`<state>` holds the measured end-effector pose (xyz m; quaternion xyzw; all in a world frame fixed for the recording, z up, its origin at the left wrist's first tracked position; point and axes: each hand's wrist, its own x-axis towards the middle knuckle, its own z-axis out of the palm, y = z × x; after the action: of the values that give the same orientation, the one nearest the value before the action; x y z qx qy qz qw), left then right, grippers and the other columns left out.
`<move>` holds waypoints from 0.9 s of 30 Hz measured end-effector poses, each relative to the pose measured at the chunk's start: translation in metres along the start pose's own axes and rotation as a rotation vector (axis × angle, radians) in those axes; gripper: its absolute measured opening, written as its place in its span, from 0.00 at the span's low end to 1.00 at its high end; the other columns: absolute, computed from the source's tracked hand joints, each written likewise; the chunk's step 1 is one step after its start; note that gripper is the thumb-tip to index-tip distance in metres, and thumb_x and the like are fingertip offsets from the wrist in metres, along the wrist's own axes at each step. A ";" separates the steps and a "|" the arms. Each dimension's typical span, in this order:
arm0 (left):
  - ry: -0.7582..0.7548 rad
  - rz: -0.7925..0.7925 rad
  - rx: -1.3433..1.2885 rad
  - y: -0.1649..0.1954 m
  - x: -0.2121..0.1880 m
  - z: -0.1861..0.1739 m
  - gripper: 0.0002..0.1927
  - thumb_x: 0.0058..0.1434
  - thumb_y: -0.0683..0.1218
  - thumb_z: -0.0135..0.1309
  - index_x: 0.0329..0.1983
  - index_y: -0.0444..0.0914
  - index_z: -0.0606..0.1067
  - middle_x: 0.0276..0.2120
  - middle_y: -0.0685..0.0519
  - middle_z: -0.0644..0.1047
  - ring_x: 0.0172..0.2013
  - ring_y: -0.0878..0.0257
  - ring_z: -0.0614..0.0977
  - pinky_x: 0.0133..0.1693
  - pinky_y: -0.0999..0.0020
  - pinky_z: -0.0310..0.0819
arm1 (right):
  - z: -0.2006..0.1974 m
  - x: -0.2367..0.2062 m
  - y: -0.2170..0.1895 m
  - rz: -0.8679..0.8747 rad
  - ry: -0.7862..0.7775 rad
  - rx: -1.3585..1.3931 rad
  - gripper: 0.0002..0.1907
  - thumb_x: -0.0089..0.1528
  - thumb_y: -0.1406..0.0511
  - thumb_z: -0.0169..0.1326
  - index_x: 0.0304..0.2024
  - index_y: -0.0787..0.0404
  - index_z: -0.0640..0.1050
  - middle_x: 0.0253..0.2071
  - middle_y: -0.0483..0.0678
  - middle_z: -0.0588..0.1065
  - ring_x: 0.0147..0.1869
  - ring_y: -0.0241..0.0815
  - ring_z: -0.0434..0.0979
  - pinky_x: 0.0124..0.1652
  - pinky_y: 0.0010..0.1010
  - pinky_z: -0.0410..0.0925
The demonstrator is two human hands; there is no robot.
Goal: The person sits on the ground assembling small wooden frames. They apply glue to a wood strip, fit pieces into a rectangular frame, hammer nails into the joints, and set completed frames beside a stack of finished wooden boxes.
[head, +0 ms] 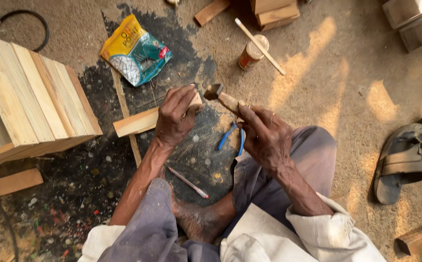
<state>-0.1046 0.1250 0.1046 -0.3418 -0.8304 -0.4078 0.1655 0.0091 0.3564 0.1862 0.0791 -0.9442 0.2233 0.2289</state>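
Note:
My left hand [174, 115] grips the right end of a short pale wooden slat [135, 122] that lies on the dark stained floor. My right hand [265, 136] is closed around the wooden handle of a small hammer [219, 95], whose dark metal head hangs just right of my left fingers, beside the slat's end. Blue-handled pliers [228, 136] lie on the ground just under my right hand. A red-tipped pencil [188, 182] rests near my bare foot [198, 219].
A slatted wooden box [31, 99] stands at the left. A yellow and green packet of nails [134, 51] lies behind the slat. A small tin [252, 52] with a stick across it sits farther back. Sandals [405, 157] are at right, wood offcuts [274, 12] at the top.

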 end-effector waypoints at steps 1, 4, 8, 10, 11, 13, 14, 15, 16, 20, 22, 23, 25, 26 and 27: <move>-0.007 0.008 0.048 0.001 -0.001 -0.002 0.19 0.65 0.48 0.62 0.53 0.32 0.77 0.53 0.42 0.79 0.54 0.47 0.80 0.53 0.55 0.79 | -0.001 -0.001 0.001 0.004 0.007 0.004 0.21 0.60 0.70 0.65 0.56 0.55 0.81 0.46 0.52 0.81 0.39 0.43 0.83 0.35 0.33 0.76; -0.089 -0.007 0.153 0.003 -0.004 -0.003 0.21 0.62 0.51 0.64 0.52 0.33 0.78 0.57 0.46 0.78 0.56 0.49 0.80 0.54 0.53 0.74 | 0.000 -0.003 0.000 0.042 -0.022 0.024 0.22 0.59 0.72 0.63 0.56 0.55 0.81 0.45 0.51 0.82 0.39 0.42 0.83 0.35 0.33 0.76; -0.150 0.027 0.257 0.002 -0.007 0.004 0.22 0.64 0.46 0.62 0.59 0.32 0.78 0.60 0.48 0.78 0.54 0.54 0.81 0.50 0.58 0.71 | 0.000 0.001 -0.003 0.065 -0.027 0.028 0.22 0.60 0.71 0.64 0.56 0.54 0.82 0.45 0.49 0.82 0.38 0.41 0.83 0.35 0.32 0.76; -0.152 0.029 0.274 0.002 -0.007 0.005 0.23 0.64 0.46 0.61 0.60 0.32 0.77 0.60 0.49 0.78 0.53 0.55 0.80 0.50 0.58 0.70 | -0.001 0.004 -0.006 0.055 -0.013 0.026 0.22 0.59 0.70 0.66 0.56 0.54 0.82 0.45 0.49 0.82 0.39 0.42 0.83 0.36 0.33 0.76; -0.165 0.008 0.252 0.002 -0.006 0.004 0.22 0.64 0.46 0.62 0.60 0.32 0.76 0.59 0.48 0.79 0.53 0.54 0.80 0.50 0.58 0.70 | -0.002 0.005 -0.008 0.045 -0.014 0.021 0.22 0.59 0.69 0.66 0.56 0.54 0.81 0.46 0.49 0.82 0.40 0.43 0.83 0.37 0.33 0.77; -0.188 -0.010 0.236 0.003 -0.005 0.002 0.22 0.65 0.46 0.61 0.59 0.32 0.75 0.59 0.48 0.79 0.53 0.54 0.80 0.51 0.57 0.70 | -0.003 0.009 -0.012 0.023 0.000 0.010 0.23 0.60 0.68 0.66 0.58 0.54 0.80 0.46 0.49 0.81 0.42 0.44 0.83 0.38 0.33 0.77; -0.192 -0.011 0.243 0.004 -0.005 0.001 0.21 0.64 0.45 0.61 0.58 0.32 0.75 0.58 0.48 0.79 0.52 0.54 0.80 0.51 0.57 0.70 | -0.003 0.011 -0.013 0.004 0.013 0.002 0.23 0.60 0.68 0.66 0.58 0.53 0.79 0.46 0.49 0.81 0.42 0.44 0.83 0.39 0.34 0.77; -0.196 -0.012 0.250 0.005 -0.004 0.000 0.21 0.63 0.44 0.60 0.57 0.32 0.75 0.58 0.48 0.80 0.52 0.55 0.80 0.51 0.56 0.70 | -0.002 0.013 -0.014 -0.015 0.026 -0.005 0.24 0.60 0.67 0.66 0.59 0.52 0.79 0.46 0.49 0.81 0.43 0.44 0.83 0.39 0.34 0.77; -0.192 -0.013 0.249 0.006 -0.003 0.000 0.21 0.64 0.45 0.60 0.58 0.32 0.75 0.57 0.48 0.80 0.52 0.54 0.80 0.51 0.56 0.70 | 0.000 0.015 -0.015 -0.022 0.005 -0.028 0.25 0.60 0.67 0.66 0.60 0.51 0.78 0.45 0.48 0.81 0.40 0.43 0.82 0.37 0.33 0.76; -0.199 -0.030 0.245 0.007 -0.002 -0.001 0.21 0.67 0.46 0.60 0.61 0.32 0.76 0.53 0.48 0.80 0.49 0.54 0.80 0.49 0.55 0.69 | 0.004 0.019 -0.014 -0.037 -0.099 -0.097 0.27 0.61 0.67 0.65 0.62 0.48 0.77 0.40 0.45 0.80 0.32 0.41 0.77 0.29 0.32 0.72; -0.207 -0.034 0.253 0.006 -0.003 0.000 0.22 0.67 0.45 0.60 0.61 0.33 0.75 0.53 0.47 0.80 0.49 0.54 0.80 0.49 0.55 0.69 | 0.005 0.018 -0.013 -0.052 -0.080 -0.083 0.27 0.62 0.67 0.65 0.63 0.48 0.76 0.39 0.45 0.80 0.31 0.40 0.76 0.29 0.32 0.71; -0.205 -0.032 0.260 0.006 -0.004 0.000 0.22 0.66 0.45 0.60 0.61 0.32 0.75 0.54 0.46 0.79 0.50 0.54 0.80 0.50 0.56 0.69 | 0.005 0.017 -0.013 -0.069 -0.033 -0.057 0.27 0.63 0.66 0.64 0.64 0.49 0.75 0.41 0.46 0.80 0.32 0.39 0.76 0.30 0.32 0.71; -0.202 -0.032 0.272 0.006 -0.005 0.000 0.21 0.66 0.45 0.60 0.60 0.33 0.74 0.55 0.46 0.79 0.51 0.54 0.80 0.51 0.56 0.69 | 0.005 0.015 -0.012 -0.087 -0.022 -0.046 0.26 0.65 0.66 0.64 0.65 0.49 0.74 0.42 0.47 0.80 0.33 0.39 0.75 0.30 0.32 0.70; -0.202 -0.030 0.276 0.006 -0.006 0.000 0.19 0.66 0.45 0.60 0.59 0.34 0.74 0.54 0.47 0.79 0.52 0.54 0.80 0.52 0.55 0.69 | 0.006 0.015 -0.012 -0.087 -0.057 -0.060 0.26 0.65 0.66 0.64 0.65 0.50 0.74 0.42 0.47 0.80 0.33 0.39 0.75 0.29 0.31 0.70; -0.202 -0.024 0.279 0.006 -0.005 -0.001 0.18 0.66 0.45 0.60 0.58 0.35 0.75 0.53 0.48 0.80 0.52 0.54 0.80 0.52 0.55 0.68 | 0.007 0.015 -0.011 -0.086 -0.088 -0.076 0.26 0.65 0.66 0.63 0.66 0.50 0.74 0.41 0.47 0.79 0.33 0.39 0.74 0.29 0.31 0.69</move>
<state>-0.0968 0.1246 0.1054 -0.3447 -0.8954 -0.2540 0.1221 -0.0040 0.3428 0.1922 0.1208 -0.9568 0.1736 0.1994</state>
